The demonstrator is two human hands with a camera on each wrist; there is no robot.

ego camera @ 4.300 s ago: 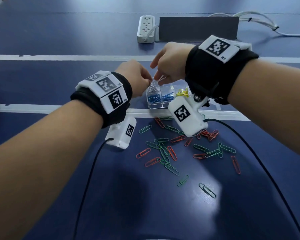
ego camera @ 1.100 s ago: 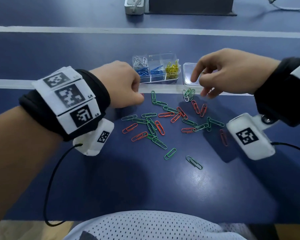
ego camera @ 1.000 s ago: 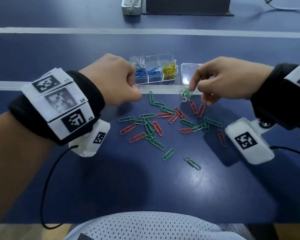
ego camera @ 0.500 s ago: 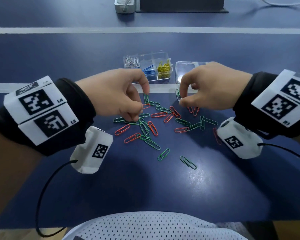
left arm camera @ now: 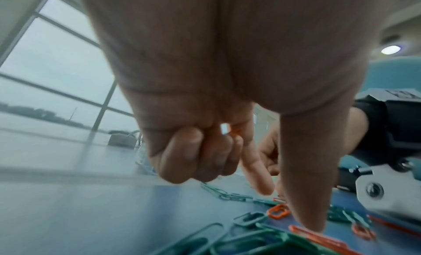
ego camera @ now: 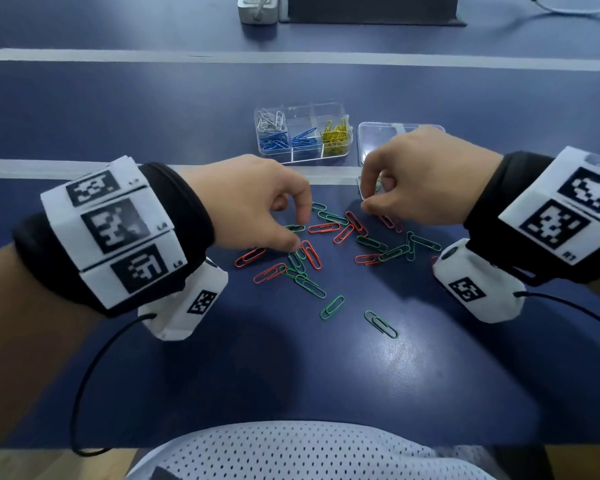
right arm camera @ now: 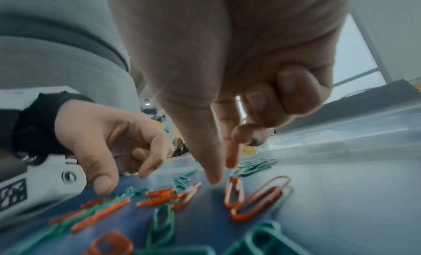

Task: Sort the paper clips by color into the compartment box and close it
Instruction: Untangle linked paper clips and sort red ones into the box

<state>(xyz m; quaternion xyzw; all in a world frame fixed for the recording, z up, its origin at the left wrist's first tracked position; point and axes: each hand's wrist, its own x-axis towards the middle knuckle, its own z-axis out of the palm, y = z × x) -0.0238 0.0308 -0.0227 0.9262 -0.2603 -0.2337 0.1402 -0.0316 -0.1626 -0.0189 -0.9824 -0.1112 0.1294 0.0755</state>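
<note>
Three colours already sorted in the compartment box (ego camera: 302,136), far centre of bench (ego camera: 291,375): silver, blue, yellow. Green and orange paper clips (ego camera: 326,244) remain loose nearby. Lid (ego camera: 395,133) off. Left hand (ego camera: 253,202) curled, pinching an orange clip; right hand (ego camera: 423,174) curled, contents unclear.

Cool, even daylight is coming from the windows (left arm camera: 52,75), and a ceiling lamp (left arm camera: 390,49) is glowing. A soft glare patch is shining on the table (ego camera: 388,362) below both hands' reach. Both wrist views are bending strongly at the edges, with nearby clips blurring and skin looming out of focus.
</note>
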